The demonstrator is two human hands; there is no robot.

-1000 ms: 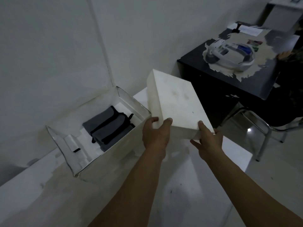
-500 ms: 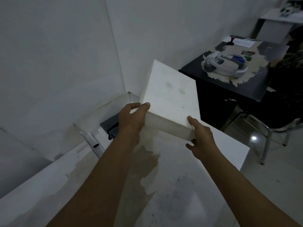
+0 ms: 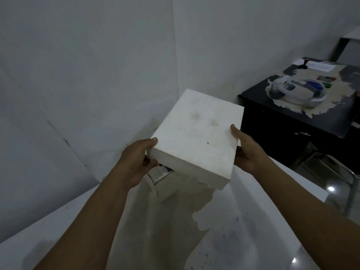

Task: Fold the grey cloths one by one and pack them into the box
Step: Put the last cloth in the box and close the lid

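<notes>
A white box lid [image 3: 196, 133] hangs over the box, held level between both hands. My left hand [image 3: 139, 161] grips its near left corner, thumb on top and fingers underneath. My right hand [image 3: 246, 152] holds the right edge with the thumb on the top face. Only the near wall and a corner of the box [image 3: 165, 184] show under the lid. The grey cloths inside are hidden by the lid.
The box stands on a white table [image 3: 233, 240] stained brown near the box, with a white wall close behind. To the right stands a black desk [image 3: 292, 121] bearing a white headset [image 3: 296, 90] and papers. A metal chair frame [image 3: 335, 172] sits below it.
Both hands have carried the lid leftward and over the box. The cloths, in view a second ago, are now covered by the lid.
</notes>
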